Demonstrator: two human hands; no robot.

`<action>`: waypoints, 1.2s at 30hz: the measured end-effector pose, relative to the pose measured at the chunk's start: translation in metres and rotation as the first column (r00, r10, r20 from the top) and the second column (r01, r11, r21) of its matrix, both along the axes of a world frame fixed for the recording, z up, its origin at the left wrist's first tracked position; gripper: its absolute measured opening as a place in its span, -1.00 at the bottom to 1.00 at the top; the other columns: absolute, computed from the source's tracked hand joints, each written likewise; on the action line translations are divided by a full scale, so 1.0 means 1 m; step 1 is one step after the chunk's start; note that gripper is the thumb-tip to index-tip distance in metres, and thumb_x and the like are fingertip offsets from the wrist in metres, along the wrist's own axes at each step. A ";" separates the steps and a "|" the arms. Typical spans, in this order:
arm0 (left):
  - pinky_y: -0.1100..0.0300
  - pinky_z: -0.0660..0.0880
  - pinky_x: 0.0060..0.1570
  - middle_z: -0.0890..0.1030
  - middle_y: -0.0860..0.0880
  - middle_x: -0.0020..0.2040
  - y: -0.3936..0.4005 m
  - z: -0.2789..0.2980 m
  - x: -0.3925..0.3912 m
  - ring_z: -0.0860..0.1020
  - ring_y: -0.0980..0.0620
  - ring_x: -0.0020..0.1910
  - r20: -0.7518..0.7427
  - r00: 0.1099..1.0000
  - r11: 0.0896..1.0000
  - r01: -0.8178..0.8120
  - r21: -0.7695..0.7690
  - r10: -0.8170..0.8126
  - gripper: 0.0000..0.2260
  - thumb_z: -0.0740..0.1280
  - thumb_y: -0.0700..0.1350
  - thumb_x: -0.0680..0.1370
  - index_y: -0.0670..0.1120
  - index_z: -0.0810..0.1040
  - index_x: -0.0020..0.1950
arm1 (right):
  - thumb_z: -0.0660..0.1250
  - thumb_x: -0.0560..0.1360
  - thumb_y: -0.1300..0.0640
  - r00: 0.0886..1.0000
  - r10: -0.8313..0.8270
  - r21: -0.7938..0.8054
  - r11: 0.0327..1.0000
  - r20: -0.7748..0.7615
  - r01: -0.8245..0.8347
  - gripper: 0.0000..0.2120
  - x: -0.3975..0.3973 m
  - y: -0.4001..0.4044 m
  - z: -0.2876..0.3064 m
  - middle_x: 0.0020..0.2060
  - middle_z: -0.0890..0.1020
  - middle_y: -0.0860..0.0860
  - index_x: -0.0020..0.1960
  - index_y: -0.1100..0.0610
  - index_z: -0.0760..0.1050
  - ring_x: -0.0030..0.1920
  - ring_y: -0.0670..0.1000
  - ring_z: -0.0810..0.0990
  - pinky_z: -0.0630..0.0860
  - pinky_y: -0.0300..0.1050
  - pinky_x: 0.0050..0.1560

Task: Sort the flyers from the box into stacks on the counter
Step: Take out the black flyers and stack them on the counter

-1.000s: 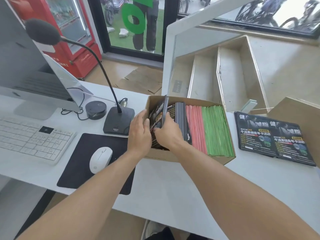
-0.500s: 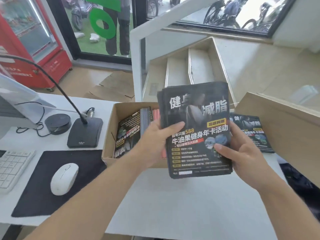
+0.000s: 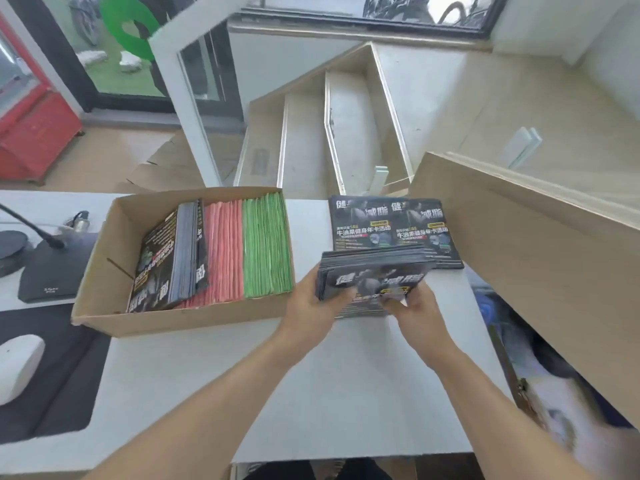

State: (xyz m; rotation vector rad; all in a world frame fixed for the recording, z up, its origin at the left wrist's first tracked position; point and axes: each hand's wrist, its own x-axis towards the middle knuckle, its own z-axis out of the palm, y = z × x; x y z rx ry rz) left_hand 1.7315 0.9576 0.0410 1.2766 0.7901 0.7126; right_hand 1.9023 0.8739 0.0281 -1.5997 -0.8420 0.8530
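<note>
We see a white counter (image 3: 346,393) by glass doors; both hands' fingers (image 3: 393,299) grip a bundle of black flyers (image 3: 372,271) beside the box (image 3: 104,271).

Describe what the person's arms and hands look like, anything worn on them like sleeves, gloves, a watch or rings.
Both forearms are bare as far as the view shows: no sleeves reach into the picture. The left hand and right hand wear no gloves, and neither wrist carries a watch or band. No rings show on the fingers, though the picture is a little blurred there.
</note>
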 end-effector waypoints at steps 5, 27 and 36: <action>0.30 0.49 0.18 0.62 0.36 0.03 -0.021 -0.002 0.010 0.59 0.19 0.15 -0.042 0.987 0.988 -0.151 0.028 0.152 -0.44 0.52 -0.30 0.46 0.13 0.43 0.32 | 0.28 0.50 0.51 0.985 0.080 0.025 0.997 -0.152 -0.077 -0.56 0.000 -0.004 -0.016 0.16 0.69 0.13 0.34 0.24 0.46 0.18 0.08 0.66 0.59 -0.17 0.03; -0.26 0.63 0.01 0.72 -0.09 0.04 0.039 0.030 0.087 0.72 -0.15 -0.05 -0.135 0.969 0.868 -0.243 -0.434 0.205 -0.81 0.40 -0.08 0.59 -0.02 0.52 0.19 | 0.31 0.64 0.13 0.961 0.055 -0.019 0.998 -0.272 -0.062 -0.73 0.060 0.009 0.000 0.10 0.73 0.04 0.33 0.00 0.47 0.06 0.10 0.73 0.68 0.04 0.03; -0.02 0.50 0.23 0.52 0.01 0.30 0.103 0.011 0.150 0.56 -0.06 0.18 -0.534 0.840 0.991 -0.131 -0.023 0.099 -0.64 0.26 0.12 0.62 -0.01 0.42 0.35 | 0.35 0.63 0.17 0.929 -0.256 -0.055 0.967 -0.267 0.250 -0.86 0.138 0.055 0.018 -0.01 0.76 0.06 0.15 0.01 0.60 -0.12 0.04 0.74 0.69 -0.01 -0.15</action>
